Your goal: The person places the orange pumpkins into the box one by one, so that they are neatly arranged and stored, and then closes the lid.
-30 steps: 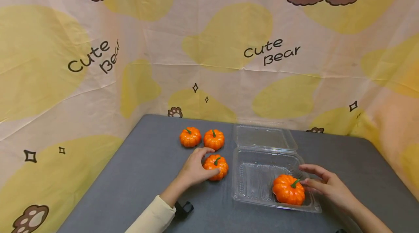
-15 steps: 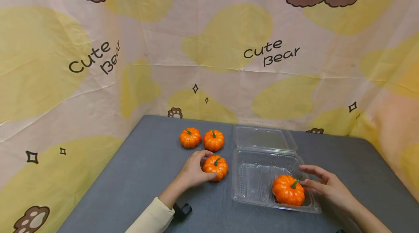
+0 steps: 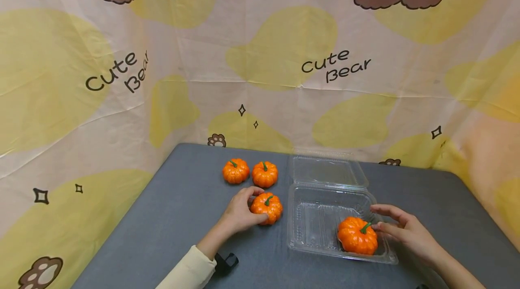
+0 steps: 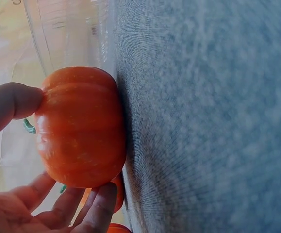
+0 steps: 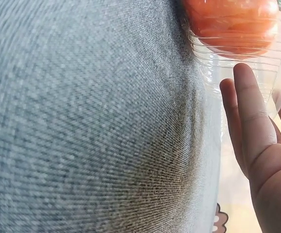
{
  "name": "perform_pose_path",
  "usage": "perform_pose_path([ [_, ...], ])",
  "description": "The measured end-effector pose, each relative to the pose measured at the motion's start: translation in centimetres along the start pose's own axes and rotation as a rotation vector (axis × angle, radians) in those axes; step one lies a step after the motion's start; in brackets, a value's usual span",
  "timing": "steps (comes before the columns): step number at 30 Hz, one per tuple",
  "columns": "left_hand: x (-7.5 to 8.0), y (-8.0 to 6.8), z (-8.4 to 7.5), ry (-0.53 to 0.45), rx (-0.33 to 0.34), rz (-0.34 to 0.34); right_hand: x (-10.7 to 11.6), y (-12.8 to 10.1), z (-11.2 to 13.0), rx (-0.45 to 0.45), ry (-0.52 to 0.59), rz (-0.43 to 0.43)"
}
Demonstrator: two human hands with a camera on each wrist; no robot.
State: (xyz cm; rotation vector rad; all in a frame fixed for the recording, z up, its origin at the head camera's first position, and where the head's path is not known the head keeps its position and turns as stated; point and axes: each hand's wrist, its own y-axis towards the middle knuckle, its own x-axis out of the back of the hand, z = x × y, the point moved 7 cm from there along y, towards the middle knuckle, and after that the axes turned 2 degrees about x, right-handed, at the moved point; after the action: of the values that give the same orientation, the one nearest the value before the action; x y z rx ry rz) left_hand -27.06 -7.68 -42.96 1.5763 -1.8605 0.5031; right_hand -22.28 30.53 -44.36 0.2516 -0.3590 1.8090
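Note:
In the head view my left hand [image 3: 240,211] holds a small orange pumpkin [image 3: 271,210] by its side, thumb on the near side and fingers round the far side. The left wrist view shows that pumpkin [image 4: 82,128] sitting at the grey tabletop, with thumb and fingertips against its skin. My right hand [image 3: 408,230] reaches over the right rim of a clear plastic clamshell box [image 3: 317,250]. A second pumpkin [image 3: 356,237] lies in the box's front right corner, its green stem near my right thumb. In the right wrist view, straight fingers [image 5: 254,107] lie along the box's outer wall.
Behind my left hand, two more pumpkins stand side by side, the left pumpkin [image 3: 235,171] and the right pumpkin [image 3: 265,174]. The box's lid [image 3: 328,170] is folded back toward the printed cloth [image 3: 276,99]. A black strap [image 3: 227,262] sits by my left wrist.
My left thumb and fingers have closed in on the near pumpkin, which has barely shifted. My right hand and the box have stayed in place.

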Motion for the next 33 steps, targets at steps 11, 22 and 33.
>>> perform_pose_path([
  [11,0.9,0.1,-0.5,-0.047,-0.016,-0.045,-0.1,0.0,0.2,0.001,0.002,0.013],
  [22,2.4,0.1,-3.2,-0.097,-0.075,-0.091,-0.1,0.0,0.3,-0.002,0.004,0.023],
  [33,2.1,0.1,-5.9,-0.139,-0.118,-0.044,-0.1,0.0,0.1,-0.009,-0.007,0.020],
])
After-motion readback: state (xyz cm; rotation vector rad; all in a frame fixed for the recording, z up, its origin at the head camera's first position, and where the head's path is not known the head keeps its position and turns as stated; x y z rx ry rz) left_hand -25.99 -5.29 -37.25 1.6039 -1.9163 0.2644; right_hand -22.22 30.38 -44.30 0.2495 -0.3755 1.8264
